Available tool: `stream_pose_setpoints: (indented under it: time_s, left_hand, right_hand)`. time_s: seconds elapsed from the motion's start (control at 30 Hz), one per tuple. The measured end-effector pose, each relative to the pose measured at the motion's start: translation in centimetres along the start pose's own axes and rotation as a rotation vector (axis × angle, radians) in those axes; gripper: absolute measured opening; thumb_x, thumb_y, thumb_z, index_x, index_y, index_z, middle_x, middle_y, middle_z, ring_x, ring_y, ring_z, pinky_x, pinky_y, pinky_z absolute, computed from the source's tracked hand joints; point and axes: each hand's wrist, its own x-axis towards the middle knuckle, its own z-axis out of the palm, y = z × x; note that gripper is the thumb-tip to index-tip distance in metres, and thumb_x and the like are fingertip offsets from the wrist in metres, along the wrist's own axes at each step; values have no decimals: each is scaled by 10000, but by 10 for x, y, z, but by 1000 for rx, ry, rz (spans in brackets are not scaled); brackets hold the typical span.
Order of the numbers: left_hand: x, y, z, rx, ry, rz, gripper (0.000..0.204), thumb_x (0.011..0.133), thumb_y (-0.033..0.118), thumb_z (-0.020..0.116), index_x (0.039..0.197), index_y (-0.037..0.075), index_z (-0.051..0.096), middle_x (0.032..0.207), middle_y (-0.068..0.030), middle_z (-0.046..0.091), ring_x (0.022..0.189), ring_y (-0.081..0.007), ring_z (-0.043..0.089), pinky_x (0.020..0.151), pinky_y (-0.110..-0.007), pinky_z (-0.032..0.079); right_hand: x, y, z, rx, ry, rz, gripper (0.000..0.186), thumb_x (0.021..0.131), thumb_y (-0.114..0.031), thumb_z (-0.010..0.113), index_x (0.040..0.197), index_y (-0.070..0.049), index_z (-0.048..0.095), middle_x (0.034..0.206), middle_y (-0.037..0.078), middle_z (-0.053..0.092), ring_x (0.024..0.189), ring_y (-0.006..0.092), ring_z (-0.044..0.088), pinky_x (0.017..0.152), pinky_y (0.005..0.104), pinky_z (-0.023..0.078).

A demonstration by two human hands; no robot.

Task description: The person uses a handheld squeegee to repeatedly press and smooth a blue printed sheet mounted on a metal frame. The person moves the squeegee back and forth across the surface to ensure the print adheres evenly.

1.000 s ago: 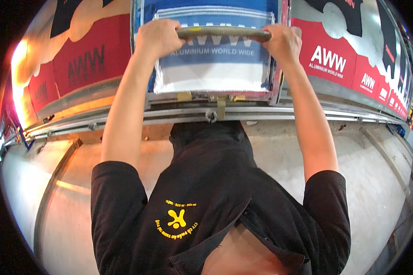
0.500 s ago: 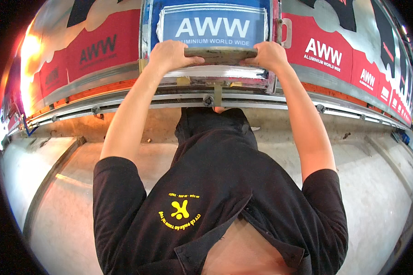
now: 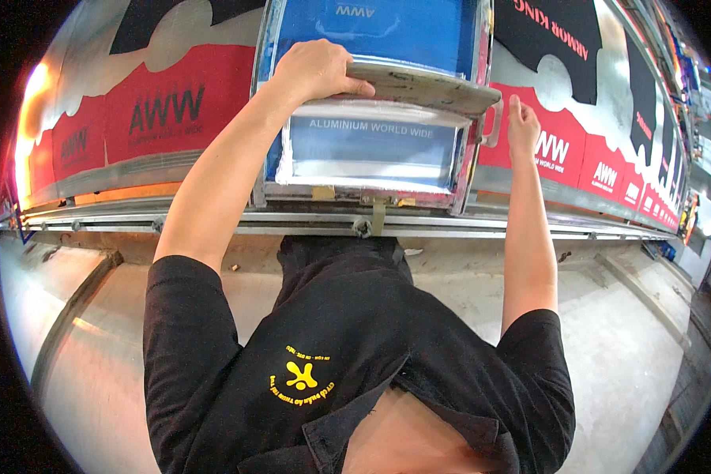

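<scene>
A wide, worn squeegee (image 3: 426, 87) lies tilted across a blue printing screen (image 3: 395, 47), its right end reaching over the screen's frame. My left hand (image 3: 314, 69) is closed round the squeegee's left part, with the thumb along the near side. Off the squeegee, my right hand (image 3: 523, 126) is just right of the frame, its fingers loosely bent and nothing seen in them. Beside it, a pink loop handle (image 3: 493, 122) sticks out from the frame's right side. White ink edges the pale stencil window in the near half of the screen.
Red, black and grey printed fabric panels (image 3: 166, 118) lie in a row to the left, with more printed panels (image 3: 569, 146) on the right. A metal rail (image 3: 308, 223) with bolts runs along the table's near edge. Pale floor (image 3: 608, 332) shows below.
My right hand has let go of the squeegee and moved right, beside the frame. My left hand keeps hold of the squeegee, now farther up the screen and slanted.
</scene>
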Motion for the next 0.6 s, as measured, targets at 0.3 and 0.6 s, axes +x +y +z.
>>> stream_pose_setpoints:
  time_s: [0.3, 0.6]
  left_hand:
    - [33, -17, 12, -58, 32, 158, 337, 882, 252, 741, 1212, 183, 725, 1141, -82, 750, 1060, -314, 709, 910, -477, 558]
    - [-101, 29, 102, -308, 312, 185, 490, 815, 17, 694, 1286, 150, 694, 1263, -77, 729, 1194, -308, 663, 1006, -468, 533]
  right_hand:
    - [0, -17, 21, 311, -264, 394, 316, 1014, -340, 709, 1182, -73, 729, 699, -65, 487, 516, 47, 415, 442, 251, 328]
    - [3, -61, -8, 491, -206, 360, 292, 987, -346, 737, 973, -66, 656, 669, -32, 506, 471, 44, 392, 412, 239, 286]
